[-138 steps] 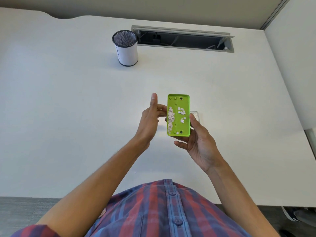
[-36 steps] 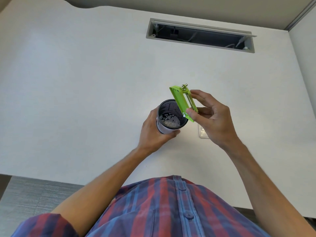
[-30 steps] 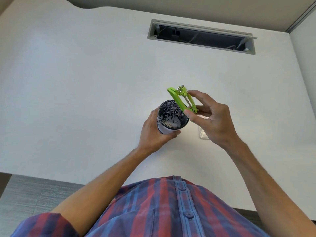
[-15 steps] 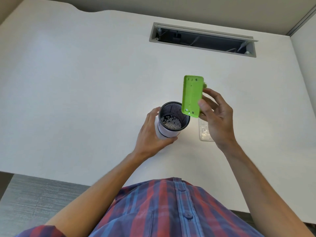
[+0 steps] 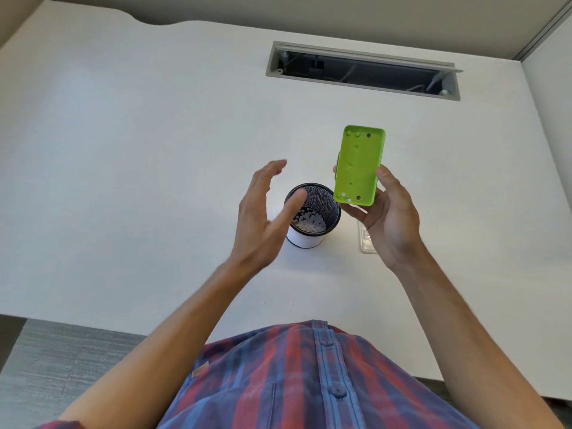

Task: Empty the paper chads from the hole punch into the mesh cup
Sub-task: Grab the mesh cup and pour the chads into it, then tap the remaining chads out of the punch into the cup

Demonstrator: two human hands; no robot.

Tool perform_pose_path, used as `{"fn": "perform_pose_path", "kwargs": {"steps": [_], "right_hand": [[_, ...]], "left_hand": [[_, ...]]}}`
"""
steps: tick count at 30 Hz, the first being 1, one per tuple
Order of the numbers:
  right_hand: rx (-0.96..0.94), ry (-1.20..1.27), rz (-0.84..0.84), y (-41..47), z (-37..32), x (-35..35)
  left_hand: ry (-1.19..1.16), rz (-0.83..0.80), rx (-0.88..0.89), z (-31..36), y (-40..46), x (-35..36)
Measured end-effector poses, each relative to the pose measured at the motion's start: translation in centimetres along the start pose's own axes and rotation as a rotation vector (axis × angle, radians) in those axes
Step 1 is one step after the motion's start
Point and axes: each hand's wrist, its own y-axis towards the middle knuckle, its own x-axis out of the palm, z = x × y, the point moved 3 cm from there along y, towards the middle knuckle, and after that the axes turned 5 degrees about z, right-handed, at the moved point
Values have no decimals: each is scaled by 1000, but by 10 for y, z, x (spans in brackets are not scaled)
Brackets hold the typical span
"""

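My right hand [image 5: 388, 221] holds the green hole punch [image 5: 359, 165] with its open underside turned toward me; the tray looks almost bare, with one or two white chads near its lower edge. The black mesh cup [image 5: 315, 215] with a white lower band stands upright on the desk, just left of and below the punch. White paper chads [image 5: 309, 226] cover its bottom. My left hand [image 5: 263, 218] hovers open above and left of the cup, fingers spread, touching nothing; its thumb crosses in front of the rim.
A clear plastic cover [image 5: 366, 243] lies flat on the white desk [image 5: 123, 150] right of the cup, partly hidden by my right hand. An open cable slot [image 5: 362, 71] runs along the desk's far side. A wall panel rises at the right.
My left hand has let go of the cup and lifted away, open. The cup now stands on the desk. My right hand has turned the punch's underside up toward me.
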Motion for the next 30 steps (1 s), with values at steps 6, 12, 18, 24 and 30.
{"fn": "perform_pose_path", "kwargs": {"steps": [6, 12, 18, 24, 30], "right_hand": [[-60, -118, -103, 2, 2, 19], [-228, -343, -92, 1, 5, 29], [-412, -487, -51, -4, 8, 27], [-862, -884, 176, -22, 8, 8], [-1208, -1345, 27, -40, 26, 16]], "left_hand": [[-171, -353, -176, 26, 47, 20], [-193, -309, -112, 28, 56, 15], [-107, -236, -27, 31, 45, 7], [-24, -204, 84, 32, 36, 6], [-52, -148, 114, 38, 36, 8]]}}
